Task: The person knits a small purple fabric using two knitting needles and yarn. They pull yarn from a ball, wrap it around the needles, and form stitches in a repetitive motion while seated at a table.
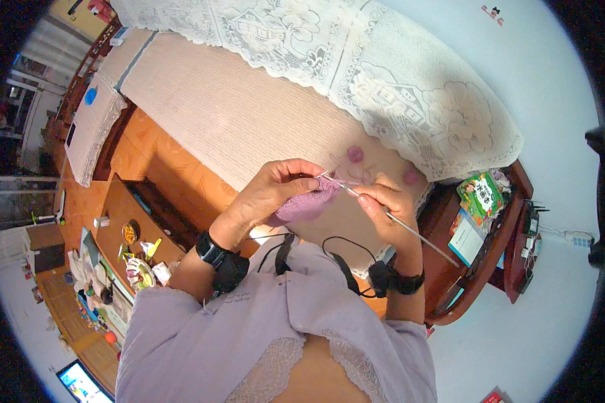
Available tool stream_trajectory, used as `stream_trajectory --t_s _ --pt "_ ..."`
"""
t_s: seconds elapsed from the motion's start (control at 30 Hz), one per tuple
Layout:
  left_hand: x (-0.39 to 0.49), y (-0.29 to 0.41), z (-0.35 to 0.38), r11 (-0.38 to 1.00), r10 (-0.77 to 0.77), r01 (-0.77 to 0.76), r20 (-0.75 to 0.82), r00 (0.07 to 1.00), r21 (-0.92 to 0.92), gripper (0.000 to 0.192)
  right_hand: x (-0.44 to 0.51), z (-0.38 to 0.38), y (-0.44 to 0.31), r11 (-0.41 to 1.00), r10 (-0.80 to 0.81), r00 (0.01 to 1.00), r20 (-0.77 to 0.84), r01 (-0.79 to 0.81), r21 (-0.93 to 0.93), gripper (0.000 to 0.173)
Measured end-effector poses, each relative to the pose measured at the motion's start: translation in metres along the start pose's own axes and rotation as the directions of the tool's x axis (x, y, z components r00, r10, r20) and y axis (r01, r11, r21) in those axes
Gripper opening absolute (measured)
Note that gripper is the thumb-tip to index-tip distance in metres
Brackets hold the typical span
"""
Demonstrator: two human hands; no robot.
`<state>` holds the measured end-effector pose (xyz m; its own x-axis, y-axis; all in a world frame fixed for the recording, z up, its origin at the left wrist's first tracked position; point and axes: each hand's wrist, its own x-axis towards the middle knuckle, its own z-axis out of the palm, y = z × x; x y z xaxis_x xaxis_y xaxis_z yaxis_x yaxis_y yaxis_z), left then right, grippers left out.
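Note:
My left hand (287,181) pinches the upper edge of a piece of pink-purple knitting (305,204), whose fabric hangs below my fingers. In my right hand (385,204) is a long thin knitting needle (418,231), its shaft slanting down to the right past my palm. The needle's tip meets the stitches at the top of the knitting, close to my left thumb. A strand of pink yarn runs between the knitting and my right fingers. Beyond my hands, a pink yarn ball (355,154) rests on the sofa cover, and a second yarn ball (411,176) lies partly behind my right hand.
A beige-covered sofa seat (222,111) spreads ahead, its back draped in white lace (393,95). To the right, a dark wooden side cabinet (438,297) carries books (481,196). A wooden coffee table (113,206) with snacks stands left. Black cables (343,239) hang near my wrists.

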<state>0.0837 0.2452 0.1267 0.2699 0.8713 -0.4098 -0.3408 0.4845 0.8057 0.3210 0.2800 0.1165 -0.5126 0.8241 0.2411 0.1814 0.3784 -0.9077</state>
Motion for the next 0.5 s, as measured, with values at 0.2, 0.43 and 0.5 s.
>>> stream_trajectory --t_s 0.2,0.43,0.5 --pt "0.002 -0.002 -0.001 0.999 -0.018 0.013 0.105 0.994 0.052 0.018 0.005 -0.003 0.009 0.975 -0.073 0.995 0.072 0.056 0.216 0.012" --pt "0.011 -0.012 0.002 0.993 0.034 -0.030 -0.034 0.999 0.117 0.014 0.010 0.015 -0.008 0.911 -0.194 0.980 -0.030 0.169 -0.376 0.028" --pt "0.012 -0.015 0.005 0.980 0.056 -0.049 -0.031 0.998 0.192 0.015 0.016 0.009 -0.014 0.924 -0.132 0.990 -0.046 0.106 -0.368 0.040"
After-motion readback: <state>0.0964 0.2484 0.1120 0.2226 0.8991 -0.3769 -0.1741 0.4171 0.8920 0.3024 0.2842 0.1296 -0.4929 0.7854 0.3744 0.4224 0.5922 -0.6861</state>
